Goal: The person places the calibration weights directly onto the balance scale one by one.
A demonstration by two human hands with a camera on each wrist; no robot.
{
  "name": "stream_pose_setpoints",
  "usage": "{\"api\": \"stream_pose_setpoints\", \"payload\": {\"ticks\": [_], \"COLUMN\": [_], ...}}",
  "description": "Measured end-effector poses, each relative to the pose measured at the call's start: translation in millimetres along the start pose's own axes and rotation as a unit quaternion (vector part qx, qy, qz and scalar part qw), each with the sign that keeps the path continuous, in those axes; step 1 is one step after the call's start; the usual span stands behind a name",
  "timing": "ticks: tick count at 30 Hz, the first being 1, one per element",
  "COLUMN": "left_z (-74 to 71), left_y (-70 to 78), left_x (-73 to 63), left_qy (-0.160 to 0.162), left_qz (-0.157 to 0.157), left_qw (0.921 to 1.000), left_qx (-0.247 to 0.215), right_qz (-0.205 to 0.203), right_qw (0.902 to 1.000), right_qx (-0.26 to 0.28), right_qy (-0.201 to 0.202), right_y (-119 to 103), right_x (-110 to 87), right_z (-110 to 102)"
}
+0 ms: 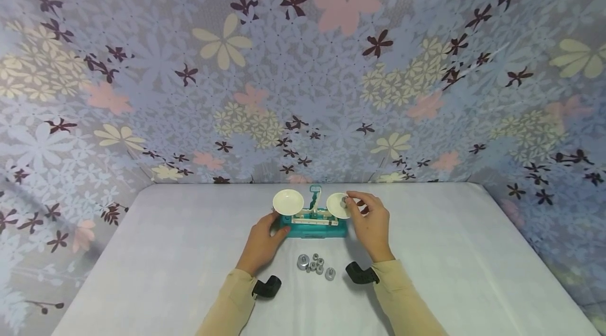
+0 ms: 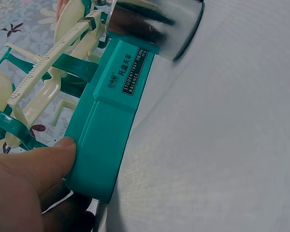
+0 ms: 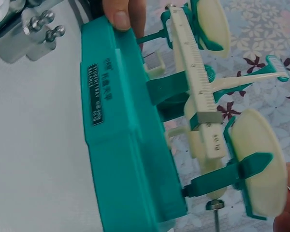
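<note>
A teal student tray balance (image 1: 312, 231) with a cream graduated beam (image 3: 195, 63) stands on the table. My left hand (image 1: 261, 241) grips the left end of its base, thumb (image 2: 60, 157) on the side and the other fingers curled beneath. The cream left pan (image 1: 288, 202) has nothing on it. My right hand (image 1: 373, 225) pinches a small metal weight (image 1: 344, 201) at the cream right pan (image 1: 334, 206). In the right wrist view, only the edge of that hand's fingers (image 3: 285, 212) shows beside the pan; the weight is hidden there.
In front of the balance stand several knobbed metal weights of different sizes, with a large one (image 1: 303, 261) at the left and another (image 1: 330, 274) apart at the right. White cloth (image 1: 180, 262) covers the table. Flowered fabric (image 1: 303, 89) rises behind it.
</note>
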State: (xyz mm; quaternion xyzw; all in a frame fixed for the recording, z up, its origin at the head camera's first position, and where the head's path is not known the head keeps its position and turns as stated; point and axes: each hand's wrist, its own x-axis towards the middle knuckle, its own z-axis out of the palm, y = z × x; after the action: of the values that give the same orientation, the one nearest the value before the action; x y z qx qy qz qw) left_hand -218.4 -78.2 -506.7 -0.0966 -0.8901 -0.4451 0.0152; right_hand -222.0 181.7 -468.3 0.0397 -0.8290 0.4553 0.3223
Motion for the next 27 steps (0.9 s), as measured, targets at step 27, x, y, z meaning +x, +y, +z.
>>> {"api": "stream_pose_setpoints", "payload": {"ticks": [27], "left_z": [1.2], "left_y": [-0.1], "left_x": [0.7], "left_qy": [0.001], "left_qz": [0.006], "left_qw": [1.0], "left_qx": [0.001], "right_qz": [0.025], "right_qw": [0.9957], "right_qx": [0.072], "right_qy": [-0.053], "right_y": [-49.1], "right_x": [-11.6], "right_z": [-23.5]}}
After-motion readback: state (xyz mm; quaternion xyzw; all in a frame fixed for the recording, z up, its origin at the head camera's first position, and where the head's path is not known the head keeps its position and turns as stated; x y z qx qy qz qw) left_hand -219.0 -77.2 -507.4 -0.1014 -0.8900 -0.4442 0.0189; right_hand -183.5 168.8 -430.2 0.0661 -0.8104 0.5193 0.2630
